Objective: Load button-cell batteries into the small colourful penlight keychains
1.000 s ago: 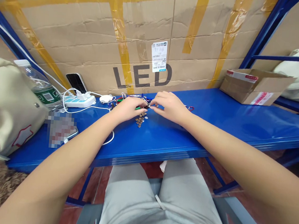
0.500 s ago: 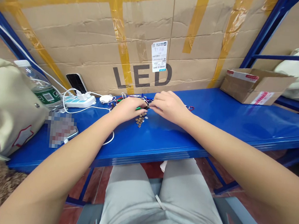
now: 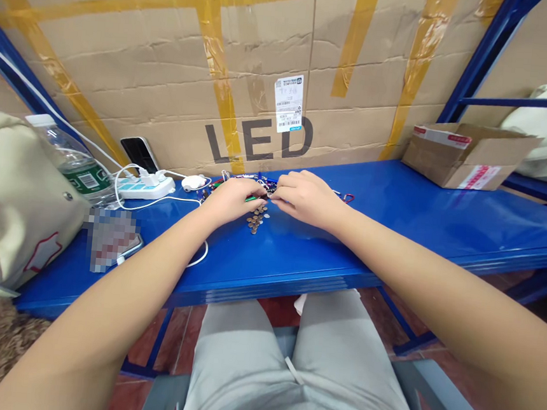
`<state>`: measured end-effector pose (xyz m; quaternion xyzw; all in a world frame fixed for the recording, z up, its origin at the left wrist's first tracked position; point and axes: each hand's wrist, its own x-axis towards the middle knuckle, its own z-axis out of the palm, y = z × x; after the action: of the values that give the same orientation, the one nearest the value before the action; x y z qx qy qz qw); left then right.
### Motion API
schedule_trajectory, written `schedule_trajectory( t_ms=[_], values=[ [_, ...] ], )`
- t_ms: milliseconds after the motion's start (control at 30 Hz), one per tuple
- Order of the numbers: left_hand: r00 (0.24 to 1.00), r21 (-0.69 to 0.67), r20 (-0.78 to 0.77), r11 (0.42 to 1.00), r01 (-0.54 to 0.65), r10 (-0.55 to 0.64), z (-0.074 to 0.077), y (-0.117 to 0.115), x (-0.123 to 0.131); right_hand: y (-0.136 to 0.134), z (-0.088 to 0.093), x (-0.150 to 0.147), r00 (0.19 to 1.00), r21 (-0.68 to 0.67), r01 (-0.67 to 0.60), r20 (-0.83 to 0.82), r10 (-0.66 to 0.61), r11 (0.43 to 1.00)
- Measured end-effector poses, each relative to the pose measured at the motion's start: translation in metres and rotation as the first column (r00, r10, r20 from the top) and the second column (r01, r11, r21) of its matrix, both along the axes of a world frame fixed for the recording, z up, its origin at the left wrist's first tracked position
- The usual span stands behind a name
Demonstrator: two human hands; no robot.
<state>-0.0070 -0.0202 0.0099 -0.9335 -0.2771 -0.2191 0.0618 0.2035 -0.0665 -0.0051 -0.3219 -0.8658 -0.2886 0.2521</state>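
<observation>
My left hand (image 3: 236, 198) is over the blue bench with its thumb and fingers pinched together. A green strip (image 3: 251, 198) shows at its thumb, but I cannot tell what it belongs to. Close on its right, my right hand (image 3: 305, 198) has its fingers bent and the fingertips pressed together. The fingertips of both hands nearly meet at a small dark and silvery thing too small to name. Just in front of them lies a cluster of small coins (image 3: 255, 220), mostly brownish, a few silver. Behind the hands, partly hidden, is a jumble of small coloured items, with a red clip-like loop (image 3: 348, 198) at its right end.
On the left of the bench (image 3: 425, 218) are a white power strip (image 3: 148, 186) with cables, a plastic bottle (image 3: 78, 165), a phone with a blurred screen (image 3: 114, 242) and a beige bag (image 3: 15, 201). An open carton (image 3: 466, 159) stands right. Large cardboard (image 3: 357, 123) rises behind.
Both hands stay in almost the same place, with only small finger movements at the meeting point. The whole view has shifted slightly. The coins lie as before.
</observation>
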Motion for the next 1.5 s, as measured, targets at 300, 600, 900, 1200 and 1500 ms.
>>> schedule_trajectory(
  t_ms=[300, 600, 900, 1200, 1500],
  values=[
    [0.999, -0.045, 0.053, 0.999, 0.002, 0.001, 0.0014, -0.0017, 0.0006, -0.0007, 0.0005, 0.0003, 0.999, 0.01, 0.016, -0.039, -0.015, 1.0],
    [0.998, -0.041, 0.057, 0.999, 0.031, -0.029, 0.0011, -0.0019, 0.0002, -0.0002, -0.0006, 0.0009, 0.992, -0.063, -0.034, -0.12, 0.026, 0.997],
    [0.992, -0.063, 0.124, 0.997, 0.031, -0.023, 0.0035, -0.0051, 0.0017, 0.0013, -0.0003, 0.0042, 0.992, -0.026, -0.037, -0.125, 0.033, 0.999],
    [0.987, -0.084, 0.156, 0.995, 0.061, -0.048, 0.0003, -0.0092, 0.0048, 0.0017, 0.0018, 0.0004, 0.998, 0.037, -0.021, -0.052, 0.023, 0.999],
    [0.989, -0.039, 0.132, 0.996, 0.075, -0.069, 0.0018, -0.0097, 0.0078, 0.0028, 0.0002, 0.0022, 0.989, -0.065, -0.035, -0.146, 0.025, 0.997]
  ],
)
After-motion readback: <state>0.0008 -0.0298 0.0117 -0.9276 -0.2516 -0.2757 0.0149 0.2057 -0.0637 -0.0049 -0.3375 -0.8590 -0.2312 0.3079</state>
